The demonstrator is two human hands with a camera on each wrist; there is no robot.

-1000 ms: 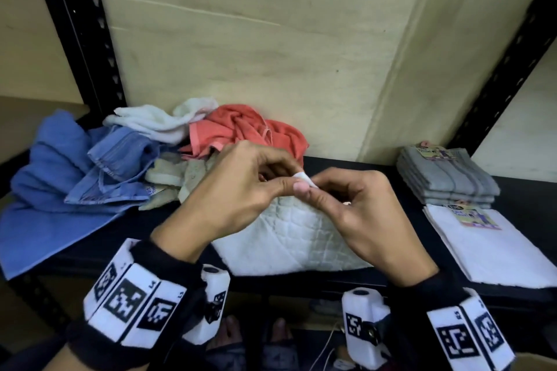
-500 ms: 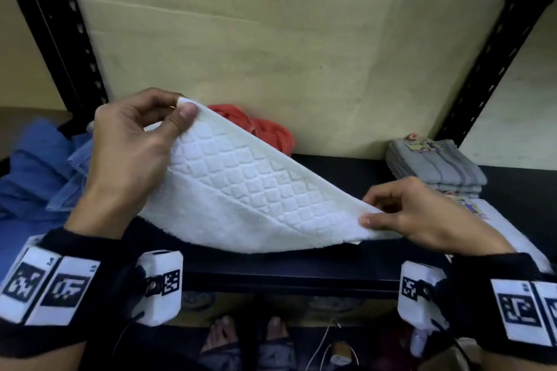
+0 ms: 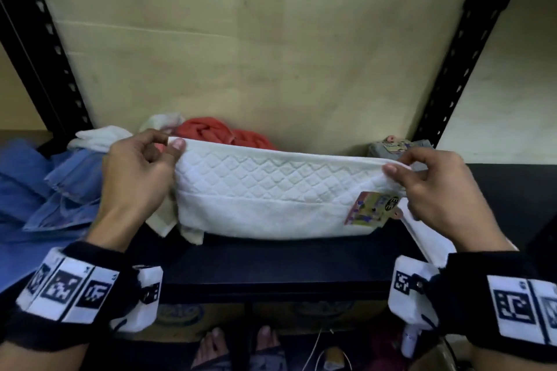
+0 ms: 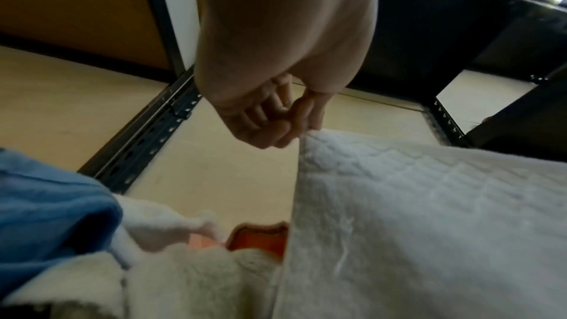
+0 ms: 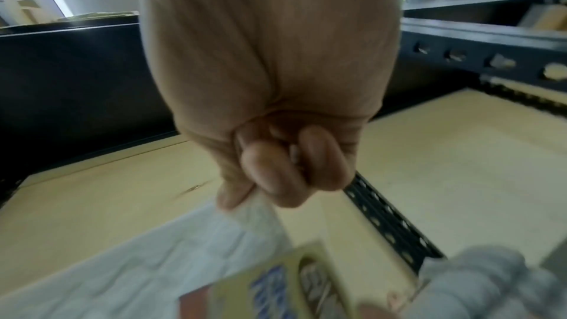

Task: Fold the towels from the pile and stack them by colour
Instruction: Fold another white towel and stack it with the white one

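The left hand [image 3: 137,173] and right hand [image 3: 434,187] each pinch a top corner of the white quilted towel [image 3: 268,196], held stretched above the shelf's [image 3: 271,262] front edge. If either pinch slips, the doubled layers could slide apart, skewing the fold.

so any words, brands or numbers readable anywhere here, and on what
None can be read.
Label on the white towel: colourful print, too blurred.
Label on the grey towels: too small.
Wristband markers: black-and-white code patterns, no words.
Box under the shelf: blue logo, unreadable.
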